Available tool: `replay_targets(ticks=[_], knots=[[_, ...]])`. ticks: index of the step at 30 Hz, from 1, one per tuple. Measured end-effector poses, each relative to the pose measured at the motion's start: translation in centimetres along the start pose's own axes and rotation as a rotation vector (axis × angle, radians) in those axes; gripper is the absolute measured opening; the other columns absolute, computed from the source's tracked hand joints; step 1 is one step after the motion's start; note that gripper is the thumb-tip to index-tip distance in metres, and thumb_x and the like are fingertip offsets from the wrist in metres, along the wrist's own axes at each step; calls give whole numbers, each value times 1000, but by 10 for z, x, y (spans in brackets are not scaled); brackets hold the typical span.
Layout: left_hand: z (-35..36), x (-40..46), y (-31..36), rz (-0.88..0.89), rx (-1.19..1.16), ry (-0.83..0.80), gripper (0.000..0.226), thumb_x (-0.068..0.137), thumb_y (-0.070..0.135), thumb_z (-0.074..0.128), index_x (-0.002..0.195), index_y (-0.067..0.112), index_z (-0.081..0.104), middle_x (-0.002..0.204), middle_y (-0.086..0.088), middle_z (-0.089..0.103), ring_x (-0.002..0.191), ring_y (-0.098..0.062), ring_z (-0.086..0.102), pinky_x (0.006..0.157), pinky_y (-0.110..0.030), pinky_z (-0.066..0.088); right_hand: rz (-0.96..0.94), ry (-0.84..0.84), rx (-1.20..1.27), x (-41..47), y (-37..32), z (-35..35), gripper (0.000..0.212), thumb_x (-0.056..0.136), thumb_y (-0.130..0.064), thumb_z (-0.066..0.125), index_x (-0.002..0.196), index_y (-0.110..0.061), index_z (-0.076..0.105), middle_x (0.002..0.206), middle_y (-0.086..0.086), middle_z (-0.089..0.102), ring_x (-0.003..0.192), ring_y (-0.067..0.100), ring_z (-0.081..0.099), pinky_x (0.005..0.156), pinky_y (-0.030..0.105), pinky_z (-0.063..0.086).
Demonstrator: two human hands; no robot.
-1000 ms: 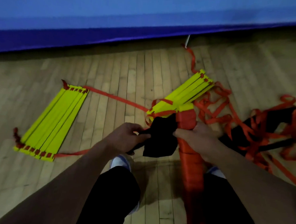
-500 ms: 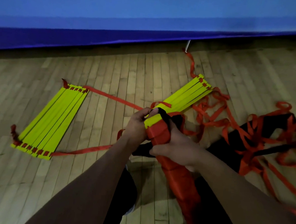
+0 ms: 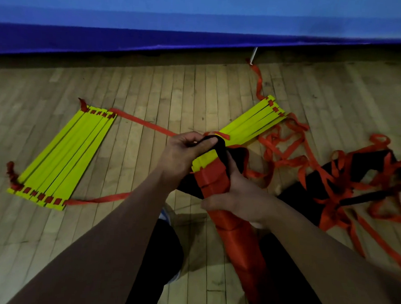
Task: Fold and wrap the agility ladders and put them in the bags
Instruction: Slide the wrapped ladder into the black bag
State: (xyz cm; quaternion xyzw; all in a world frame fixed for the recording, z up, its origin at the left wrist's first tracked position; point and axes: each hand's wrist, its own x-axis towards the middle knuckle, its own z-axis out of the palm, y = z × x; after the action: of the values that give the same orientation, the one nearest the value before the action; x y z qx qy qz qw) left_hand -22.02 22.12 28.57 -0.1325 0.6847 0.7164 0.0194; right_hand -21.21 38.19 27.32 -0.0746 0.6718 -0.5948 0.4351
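Here, in the head view, both hands meet at the centre of the frame over a folded ladder bundle (image 3: pixel 228 225), a long pack wrapped in red strap with yellow rung ends showing at its top, slanting from centre frame down toward the lower right. The left hand (image 3: pixel 183 153) has its fingers curled round a black strap loop (image 3: pixel 219 146) at the bundle's upper end, thumb and fingers pinching it. The right hand (image 3: pixel 236 195) is wrapped round the red-wrapped middle of the bundle, fingers closed on it. Black fabric, apparently a bag (image 3: pixel 237 156), sits right behind the bundle's top, partly hidden by the hands.

At centre left a second set of yellow rungs (image 3: pixel 62 156) lies flat on the wooden floor (image 3: pixel 151 91), its rungs side by side, red strap (image 3: pixel 140 123) running from its upper corner toward the hands. Another group of yellow rungs (image 3: pixel 252 124) lies just above and right of the hands, partly covered by them. On the right side a loose tangle of red straps (image 3: pixel 332 182) sprawls over a black bag (image 3: pixel 366 165), crossing it in many loops. Along the top of the frame runs a blue padded mat (image 3: pixel 201 19). The person's dark trouser legs fill the lower centre beneath the forearms.

No writing or label can be read anywhere
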Motion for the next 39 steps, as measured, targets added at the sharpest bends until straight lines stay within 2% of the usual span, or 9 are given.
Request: replay_targets(ticks=[7,12,17,20,23,29,32,35,39], knots=[[2,-4,9,-143,-209,-58,26,93,21,62,74,6,70,63,-5,65,54,-13,60,51,-22,49,-68,182,-58,4,-2,10,69,55,-33,84,115,-26,52,108,6,66,92,16,69,79,41,60],[1,-2,11,104,263,28,43,93,26,67,75,-12,63,63,-28,51,55,-26,45,47,-33,37,52,303,-327,12,5,-1,71,57,-45,81,113,-15,50,95,0,61,82,13,63,67,41,57],[18,-15,25,114,893,-345,23,91,37,67,86,16,73,77,0,66,70,-10,61,60,-26,48,77,380,-273,16,20,-15,56,58,-37,85,108,-23,65,99,-1,70,94,21,69,76,45,59],[16,-12,28,-160,854,-488,28,87,34,72,95,7,70,92,-13,68,84,-21,65,75,-38,54,123,460,-185,14,19,-29,33,56,-34,77,86,-22,72,89,3,74,88,22,70,77,45,59],[17,-11,28,-71,820,-515,19,85,27,76,90,10,69,95,-13,66,86,-22,64,77,-42,54,147,438,-163,12,15,-29,22,68,-28,76,87,-19,71,90,7,73,88,24,70,76,45,59],[-4,-5,-2,90,461,-77,19,89,9,60,100,23,51,113,-10,64,106,-25,64,80,-38,60,198,272,9,11,10,-27,17,70,-26,88,79,-21,74,71,-3,73,67,13,70,59,26,54],[4,-5,-7,-63,201,-218,29,98,3,53,121,20,58,118,-10,65,105,-14,67,83,-26,59,206,211,-1,11,9,-20,19,71,-28,87,83,-20,75,73,0,73,69,16,70,62,30,55],[5,-3,-16,66,371,-106,26,103,11,42,107,10,68,104,-8,72,97,-19,70,87,-42,58,192,205,-10,11,11,-19,24,71,-29,87,91,-22,75,81,2,75,78,17,72,67,32,59],[4,-2,-13,279,609,151,20,105,14,39,96,15,57,80,-2,61,69,-17,60,58,-38,50,219,245,-21,14,15,-18,22,70,-29,87,88,-22,76,79,-1,75,75,15,72,67,30,60]])
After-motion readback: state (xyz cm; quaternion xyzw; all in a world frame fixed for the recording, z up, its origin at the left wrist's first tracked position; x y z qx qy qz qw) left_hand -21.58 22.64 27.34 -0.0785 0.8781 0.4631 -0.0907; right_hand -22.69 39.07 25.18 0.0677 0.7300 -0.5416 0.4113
